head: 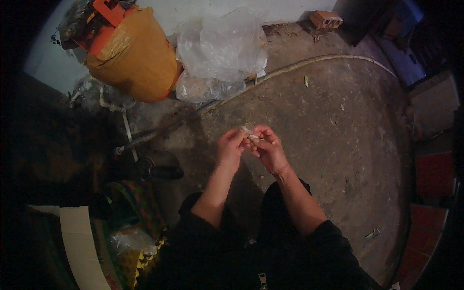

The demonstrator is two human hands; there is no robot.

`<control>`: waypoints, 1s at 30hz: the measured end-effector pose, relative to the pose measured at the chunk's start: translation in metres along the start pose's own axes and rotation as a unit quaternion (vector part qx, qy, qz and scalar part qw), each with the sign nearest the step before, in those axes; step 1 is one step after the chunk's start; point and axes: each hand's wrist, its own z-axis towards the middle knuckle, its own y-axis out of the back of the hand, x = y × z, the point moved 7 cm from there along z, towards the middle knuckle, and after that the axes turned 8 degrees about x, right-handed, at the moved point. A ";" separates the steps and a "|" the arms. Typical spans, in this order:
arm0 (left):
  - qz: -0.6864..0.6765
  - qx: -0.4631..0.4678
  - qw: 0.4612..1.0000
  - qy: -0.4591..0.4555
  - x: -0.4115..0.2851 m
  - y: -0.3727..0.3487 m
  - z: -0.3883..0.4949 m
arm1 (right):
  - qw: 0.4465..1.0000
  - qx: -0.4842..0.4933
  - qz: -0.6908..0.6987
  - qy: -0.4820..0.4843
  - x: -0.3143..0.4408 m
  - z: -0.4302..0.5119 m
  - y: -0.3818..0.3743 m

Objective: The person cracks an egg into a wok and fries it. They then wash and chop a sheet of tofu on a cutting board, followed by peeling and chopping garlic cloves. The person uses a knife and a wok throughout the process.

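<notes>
My left hand (231, 143) and my right hand (269, 148) meet in front of me above the concrete floor (326, 119). Between their fingertips is a small, crumpled whitish piece (248, 129), perhaps plastic film, with a thin loop-like edge at its top. Thumbs and forefingers of both hands pinch it from either side. Fingers cover part of it, so its full shape cannot be made out.
Against the wall stands an orange container (108, 32) with a yellow-orange bag (134, 61) around it. Clear plastic bags (221, 47) lie beside it. A long hose (326, 57) curves across the floor. A hollow brick (326, 20) sits farther back; cardboard (78, 239) is at lower left.
</notes>
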 end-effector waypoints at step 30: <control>0.591 -0.450 0.654 -0.144 -0.186 0.220 -0.234 | 0.984 0.008 -0.002 -0.175 -0.034 -0.008 -0.024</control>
